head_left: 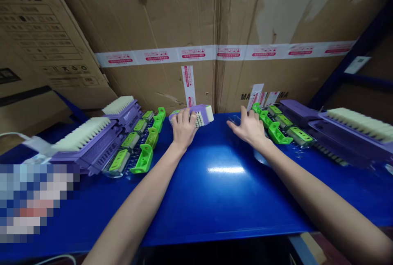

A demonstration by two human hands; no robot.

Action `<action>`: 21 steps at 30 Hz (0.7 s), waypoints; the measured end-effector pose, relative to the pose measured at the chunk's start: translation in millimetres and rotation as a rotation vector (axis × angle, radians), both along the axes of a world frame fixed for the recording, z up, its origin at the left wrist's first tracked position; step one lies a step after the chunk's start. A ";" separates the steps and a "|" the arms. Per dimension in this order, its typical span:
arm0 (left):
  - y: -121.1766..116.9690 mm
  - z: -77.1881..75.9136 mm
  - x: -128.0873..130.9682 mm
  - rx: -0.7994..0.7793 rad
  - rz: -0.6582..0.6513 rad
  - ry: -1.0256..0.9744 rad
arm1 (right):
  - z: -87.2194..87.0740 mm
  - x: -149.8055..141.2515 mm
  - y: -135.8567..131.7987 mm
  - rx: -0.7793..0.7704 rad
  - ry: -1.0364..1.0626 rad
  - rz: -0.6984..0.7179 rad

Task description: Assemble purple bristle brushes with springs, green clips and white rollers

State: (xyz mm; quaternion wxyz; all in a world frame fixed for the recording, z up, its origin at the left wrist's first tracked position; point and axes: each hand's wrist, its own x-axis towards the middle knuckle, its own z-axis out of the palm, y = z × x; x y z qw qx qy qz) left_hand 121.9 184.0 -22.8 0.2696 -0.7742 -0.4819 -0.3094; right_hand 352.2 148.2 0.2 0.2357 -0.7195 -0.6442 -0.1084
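My left hand (184, 129) is closed over a purple brush (203, 113) with pale bristles, near the back of the blue table. Its fingers cover part of the brush. To the right, my right hand (250, 128) is open, thumb and fingers apart, beside a row of bright green brackets (278, 133). Clear plastic lies around that hand; whether the fingers touch it or the brackets I cannot tell. Another row of green brackets (143, 159) lies left of my left hand, alongside green-topped blocks (130, 139) in clear plastic.
Purple brushes with cream bristles (89, 132) are stacked on the left, and more purple brushes (334, 142) lie on the right. Large cardboard boxes (159, 23) stand behind the blue table (215, 203). A blue metal frame (346, 58) rises at the right.
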 end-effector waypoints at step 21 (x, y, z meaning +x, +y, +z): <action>2.5 -2.7 1.3 0.055 -0.257 0.170 | -8.8 -14.6 7.2 0.066 0.999 0.636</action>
